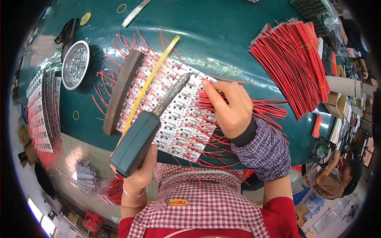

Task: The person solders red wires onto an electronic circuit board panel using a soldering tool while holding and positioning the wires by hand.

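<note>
My left hand (pixel 142 174) is closed around the dark green handle of a soldering iron (pixel 137 141). Its long, worn metal tip slants up over a white circuit board panel (pixel 174 139) and ends by the panel's upper right edge. At that same edge, my right hand (pixel 234 107) pinches the end of a thin red wire (pixel 212 78). Beneath this hand a loose bunch of red wires (pixel 270 109) spreads to the right. Rows of red wires stick out from the panel's sides. Whether the iron's tip touches the panel, I cannot tell.
A dark bar (pixel 124 91) and a yellow strip (pixel 152 75) lie across the panel. A white bowl (pixel 64 65) of silvery bits stands left, near stacked wired panels (pixel 39 111). Bundled red wires (pixel 291 65) lie right, a small fan (pixel 322 152) below them. A co-worker (pixel 333 180) sits at right.
</note>
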A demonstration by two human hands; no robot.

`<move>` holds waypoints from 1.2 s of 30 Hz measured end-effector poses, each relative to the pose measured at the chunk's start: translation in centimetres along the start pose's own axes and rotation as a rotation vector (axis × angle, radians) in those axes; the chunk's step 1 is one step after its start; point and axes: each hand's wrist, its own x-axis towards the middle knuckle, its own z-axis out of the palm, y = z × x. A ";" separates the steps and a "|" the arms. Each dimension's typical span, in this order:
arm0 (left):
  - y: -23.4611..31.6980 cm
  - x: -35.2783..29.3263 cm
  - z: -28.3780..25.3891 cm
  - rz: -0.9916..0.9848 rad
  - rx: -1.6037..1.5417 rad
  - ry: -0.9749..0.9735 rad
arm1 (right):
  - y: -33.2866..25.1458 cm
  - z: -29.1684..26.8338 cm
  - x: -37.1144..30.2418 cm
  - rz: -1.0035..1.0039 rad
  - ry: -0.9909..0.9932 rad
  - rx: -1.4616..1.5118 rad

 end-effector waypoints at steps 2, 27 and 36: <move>-0.4 -0.2 -0.7 0.070 -0.001 -0.127 | -0.1 0.0 -0.4 0.013 0.021 0.025; 0.4 0.2 0.1 0.075 0.115 -0.148 | -0.7 0.5 -0.2 -0.002 -0.043 0.014; 0.3 0.1 0.0 0.079 0.100 -0.153 | -0.8 0.5 0.0 -0.039 -0.052 -0.038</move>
